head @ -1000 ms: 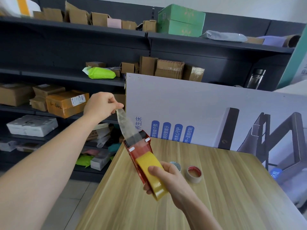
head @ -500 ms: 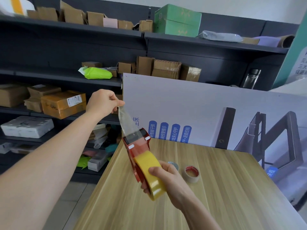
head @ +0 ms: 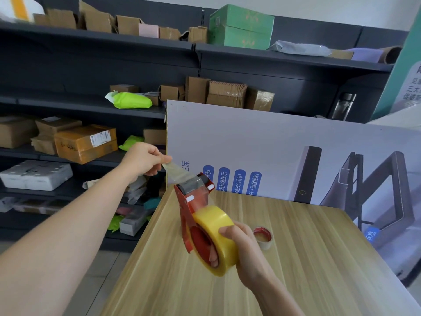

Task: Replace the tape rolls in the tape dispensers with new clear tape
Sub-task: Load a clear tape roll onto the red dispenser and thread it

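Note:
A red tape dispenser (head: 193, 197) with a yellowish clear tape roll (head: 218, 229) mounted on it is held above the wooden table (head: 296, 270). My right hand (head: 243, 249) grips the roll and dispenser from the right. A strip of clear tape (head: 175, 172) runs from the dispenser's front roller up and left. My left hand (head: 145, 159) pinches the free end of that strip. A nearly used-up tape roll with a red core (head: 263, 236) lies flat on the table just behind my right hand.
A large printed board (head: 273, 144) leans upright along the table's far edge. Dark shelves (head: 91, 110) with cardboard boxes, a green box and packets stand behind and to the left. Tiled floor lies left of the table.
The dispenser has tilted so its roll side faces me more. My left hand has moved right and lower, and the pulled strip looks shorter. The blue-cored roll behind my right hand is hidden.

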### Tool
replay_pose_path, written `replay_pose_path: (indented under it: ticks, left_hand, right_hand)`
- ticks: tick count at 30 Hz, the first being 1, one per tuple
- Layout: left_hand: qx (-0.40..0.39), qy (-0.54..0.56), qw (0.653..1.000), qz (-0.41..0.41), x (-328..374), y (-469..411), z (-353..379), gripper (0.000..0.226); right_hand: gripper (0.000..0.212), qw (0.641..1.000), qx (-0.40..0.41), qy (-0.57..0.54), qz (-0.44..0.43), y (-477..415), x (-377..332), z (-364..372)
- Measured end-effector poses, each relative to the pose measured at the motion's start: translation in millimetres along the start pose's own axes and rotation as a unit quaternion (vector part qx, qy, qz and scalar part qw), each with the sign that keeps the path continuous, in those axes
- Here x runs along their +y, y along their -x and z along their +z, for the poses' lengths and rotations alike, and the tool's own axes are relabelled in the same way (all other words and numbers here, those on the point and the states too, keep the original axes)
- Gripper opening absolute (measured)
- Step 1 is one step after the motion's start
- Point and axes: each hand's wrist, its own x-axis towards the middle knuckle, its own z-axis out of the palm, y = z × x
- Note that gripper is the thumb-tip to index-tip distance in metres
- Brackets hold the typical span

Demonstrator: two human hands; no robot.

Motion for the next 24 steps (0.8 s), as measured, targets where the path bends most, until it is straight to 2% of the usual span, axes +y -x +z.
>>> replay_pose_path:
  ticks: [2, 4, 8, 12, 17, 19, 22, 24]
  left_hand:
    - [-0.023, 0.033, 0.999, -0.034, -8.2, 4.9, 7.6, 0.025]
    - [-0.058, 0.063, 0.993, -0.077, -17.7, 11.2, 16.7, 0.021]
    - [-0.131, 0.184, 0.964, -0.141, -37.6, 26.1, 41.5, 0.010]
    - [-0.162, 0.312, 0.925, -0.147, -49.3, 41.7, 67.8, 0.024]
    - [-0.188, 0.424, 0.875, -0.138, -45.5, 66.6, 88.3, 0.014]
    - [-0.206, 0.449, 0.858, -0.137, -44.0, 74.7, 91.6, 0.019]
    - [-0.216, 0.453, 0.854, -0.135, -43.6, 83.4, 97.0, 0.036]
    - [-0.210, 0.451, 0.858, -0.131, -43.2, 88.9, 101.4, 0.034]
  right_hand:
    - [0.021, 1.000, -0.003, -0.004, -0.006, -0.3, 0.1, -1.5]
    - [0.038, 1.000, 0.006, -0.007, -0.002, -2.1, 1.0, -4.2]
    - [0.052, 0.998, 0.032, -0.045, 0.026, -4.5, 2.6, -10.4]
    - [0.038, 0.995, 0.055, -0.070, 0.035, -3.6, -2.7, -10.9]
    - [0.037, 0.992, 0.070, -0.095, 0.038, -3.7, -7.8, -6.7]
    - [0.037, 0.991, 0.078, -0.100, 0.045, -4.3, -8.8, -6.2]
    - [0.036, 0.989, 0.085, -0.111, 0.050, -3.8, -8.9, -5.1]
    - [0.036, 0.988, 0.093, -0.114, 0.050, -3.2, -8.8, -4.5]
